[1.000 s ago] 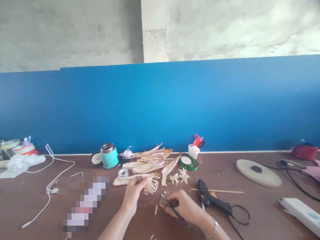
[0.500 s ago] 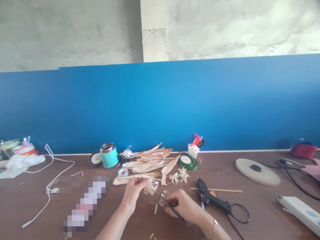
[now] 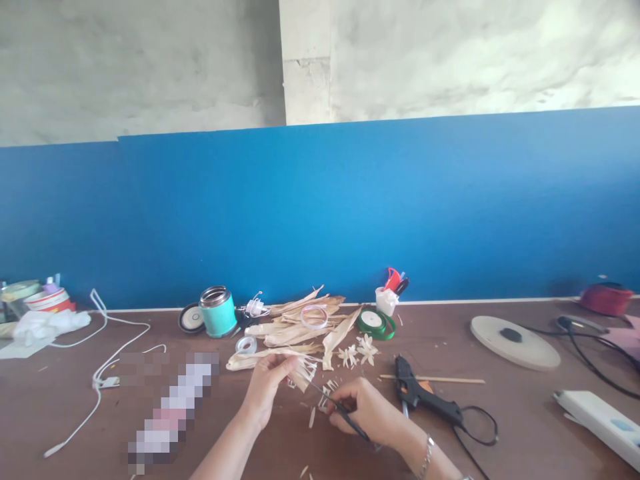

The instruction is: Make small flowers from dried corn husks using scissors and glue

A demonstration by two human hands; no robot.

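My left hand [image 3: 270,383] is closed, thumb against fingers, on a pale piece of dried corn husk [image 3: 299,380]. Dark scissors [image 3: 345,417] are gripped in my right hand [image 3: 370,410], their thin blades pointing up and left to the lower edge of that husk. Whether the blades are parted is too small to tell. Small husk slivers [image 3: 312,417] lie on the brown table [image 3: 280,447] between and below the hands. Just beyond them are pale star-shaped husk flowers [image 3: 367,350] and a pile of dried husks [image 3: 285,333].
A black glue gun [image 3: 425,397] lies right of my right hand, across a thin wooden stick [image 3: 455,381]. Behind stand a turquoise jar [image 3: 217,313], green ribbon roll [image 3: 373,321] and white cup [image 3: 387,303]. A white cable [image 3: 120,347] runs at left; a round disc [image 3: 535,350] lies right.
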